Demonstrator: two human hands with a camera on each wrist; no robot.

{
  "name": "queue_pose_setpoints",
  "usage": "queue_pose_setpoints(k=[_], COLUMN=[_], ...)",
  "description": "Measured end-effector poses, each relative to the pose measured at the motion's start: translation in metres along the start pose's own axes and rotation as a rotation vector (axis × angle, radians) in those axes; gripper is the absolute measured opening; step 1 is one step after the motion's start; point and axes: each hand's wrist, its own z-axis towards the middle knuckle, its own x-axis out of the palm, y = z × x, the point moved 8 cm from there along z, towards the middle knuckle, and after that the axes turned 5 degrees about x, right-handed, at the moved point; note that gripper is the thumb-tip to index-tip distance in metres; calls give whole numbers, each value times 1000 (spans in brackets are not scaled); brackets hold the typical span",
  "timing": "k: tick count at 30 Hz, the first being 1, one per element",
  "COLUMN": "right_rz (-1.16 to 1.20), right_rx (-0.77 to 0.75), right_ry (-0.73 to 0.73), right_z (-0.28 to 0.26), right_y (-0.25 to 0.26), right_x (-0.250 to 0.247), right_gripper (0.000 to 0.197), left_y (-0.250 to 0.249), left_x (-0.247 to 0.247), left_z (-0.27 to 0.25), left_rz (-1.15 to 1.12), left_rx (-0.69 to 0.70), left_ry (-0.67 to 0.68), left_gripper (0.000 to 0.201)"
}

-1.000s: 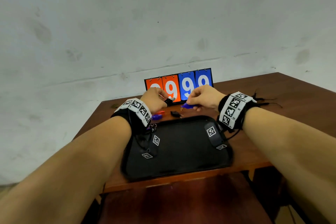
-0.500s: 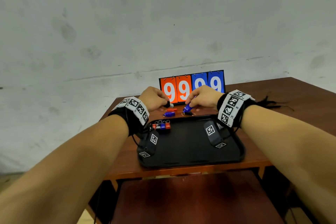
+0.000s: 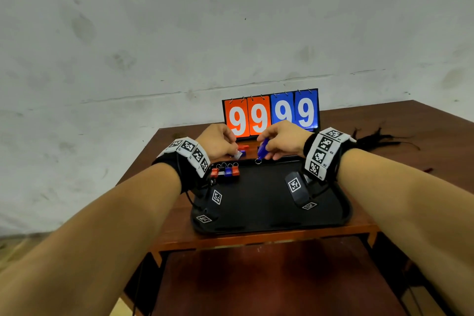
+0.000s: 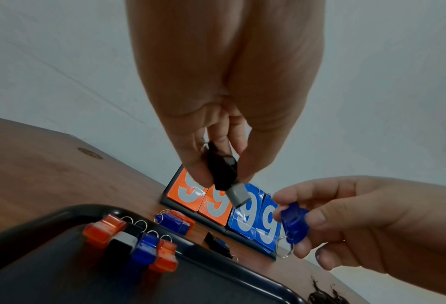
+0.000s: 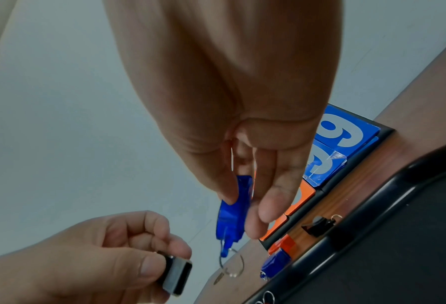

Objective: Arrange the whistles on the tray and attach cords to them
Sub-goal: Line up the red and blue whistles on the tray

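Head view: both hands are raised just past the tray's [image 3: 269,223] far rim, close together but apart. The left hand [image 3: 218,142] pinches a black whistle [image 4: 223,172] between thumb and fingertips, its grey mouthpiece pointing down. The right hand [image 3: 280,140] pinches a blue whistle [image 5: 232,207] by its sides — a metal ring [image 5: 230,265] dangles below it.

Four whistles [image 4: 130,242] stand side by side in the tray's far left corner: red, black, blue, red, each with a ring at the back. On the table [image 3: 384,141] between tray and scoreboard [image 3: 270,113] lie three loose ones — a blue and a red [image 4: 173,221] touching, and a black one [image 5: 318,225] beside the rim. A bundle of black cords [image 3: 377,137] lies right of the right wrist.
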Motion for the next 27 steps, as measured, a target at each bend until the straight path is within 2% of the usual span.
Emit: queue_pose_setpoints(k=[5,9,12,15,18,22,27], right_rz=[-70,-38,-10,31,51,55,21], right_rx=[-35,-24,-25,-24,-16,22,0], right_ry=[21,54,71,77,75,109,121], right_z=[13,26,35,45,53,60,67], right_y=[-3,-7,-10,-15,-19,-26,-28], right_x=[5,15,22,27,28,32,37], right_gripper=[26,24,28,35,35,27,28], left_y=[3,11,21,29,36,40,41], left_x=[6,15,24,34,39,43,49], left_z=[10,21,29,36,43,50,53], left_rz=[70,30,-162,-250,-270,-281,-268], left_rx=[75,82,21,-20,-31,-49,-69], left_ry=[15,20,50,67,47,64,97], left_gripper=[32,18,19,22,22,7,12])
